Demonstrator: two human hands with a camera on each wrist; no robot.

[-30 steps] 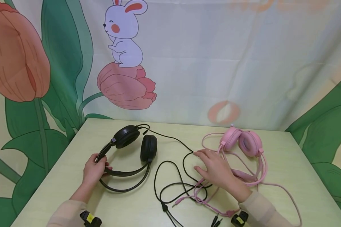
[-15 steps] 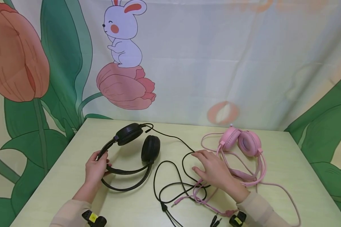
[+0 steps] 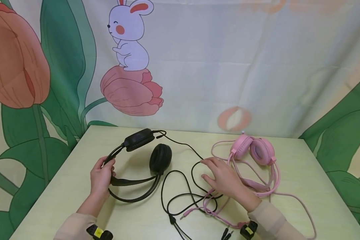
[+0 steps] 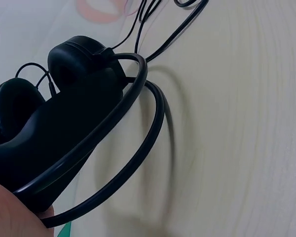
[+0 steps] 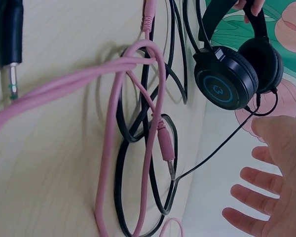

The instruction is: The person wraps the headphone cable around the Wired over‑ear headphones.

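My left hand (image 3: 100,180) grips the headband of a black headset (image 3: 139,140) on the left side of the table. Its two ear cups point toward the back, and in the left wrist view the band (image 4: 133,160) stands off the tabletop over its shadow. My right hand (image 3: 225,176) hovers over the cables with fingers spread, and the right wrist view shows nothing in it. Just below lie the looped black cable (image 3: 177,171) and a pink cable ending in a plug (image 5: 166,143), crossing each other. Behind that hand rests a pink headset (image 3: 262,151), partly hidden by the forearm.
Black plugs (image 3: 227,234) lie near the front edge of the table (image 3: 138,223). A pink cable (image 3: 303,203) curves along the right. At the back hangs a cloth printed with a rabbit (image 3: 132,43) and tulips.
The black headset has shifted slightly right and turned in my left hand, its far ear cup now seen more edge-on. My right hand has barely moved.
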